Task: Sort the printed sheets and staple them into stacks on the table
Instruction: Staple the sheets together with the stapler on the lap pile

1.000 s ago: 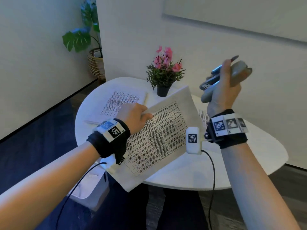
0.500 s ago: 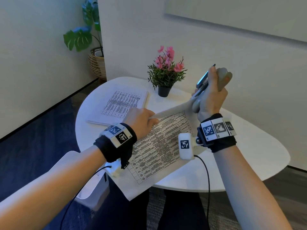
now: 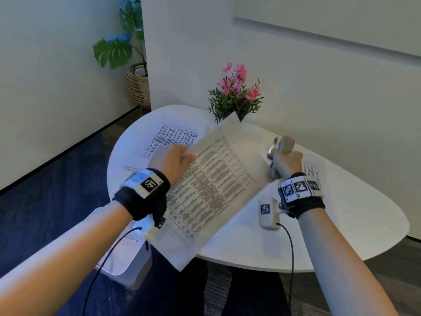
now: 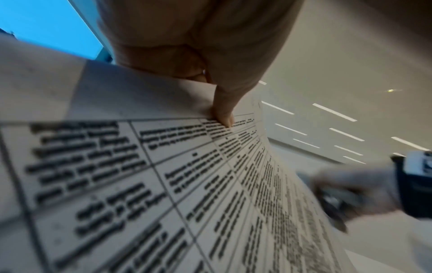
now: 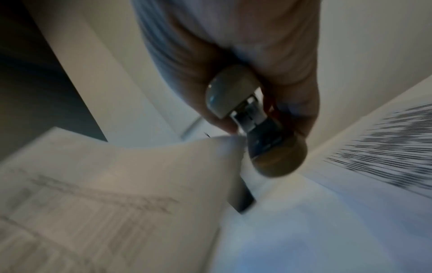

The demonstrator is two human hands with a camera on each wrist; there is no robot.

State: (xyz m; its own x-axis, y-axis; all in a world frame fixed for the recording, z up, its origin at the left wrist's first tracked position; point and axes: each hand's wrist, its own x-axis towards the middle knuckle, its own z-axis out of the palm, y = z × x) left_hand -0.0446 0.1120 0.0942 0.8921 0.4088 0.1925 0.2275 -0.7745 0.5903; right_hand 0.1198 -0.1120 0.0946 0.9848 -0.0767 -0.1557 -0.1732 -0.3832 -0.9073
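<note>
My left hand [image 3: 173, 160] pinches the left edge of a printed sheet set [image 3: 211, 179] with a table on it, held tilted over the white table [image 3: 341, 224]. In the left wrist view the thumb [image 4: 222, 109] presses on the sheets [image 4: 140, 184]. My right hand [image 3: 288, 161] grips a grey stapler [image 3: 281, 149] low by the sheets' right corner. In the right wrist view the stapler [image 5: 247, 118] sits at the paper corner [image 5: 210, 153]; whether it bites the corner is blurred. Another printed stack [image 3: 173, 137] lies at the table's far left, and one more printed sheet [image 3: 315, 172] lies under my right wrist.
A small pot of pink flowers [image 3: 235, 94] stands at the table's back edge by the wall. A leafy plant in a woven basket [image 3: 136, 87] stands on the floor at the back left. A white bin [image 3: 127, 265] sits below the table's near left edge.
My right hand brought the stapler down from up in the air to the sheets' right corner near the tabletop. The sheets tilted and their far corner rose toward the flowers.
</note>
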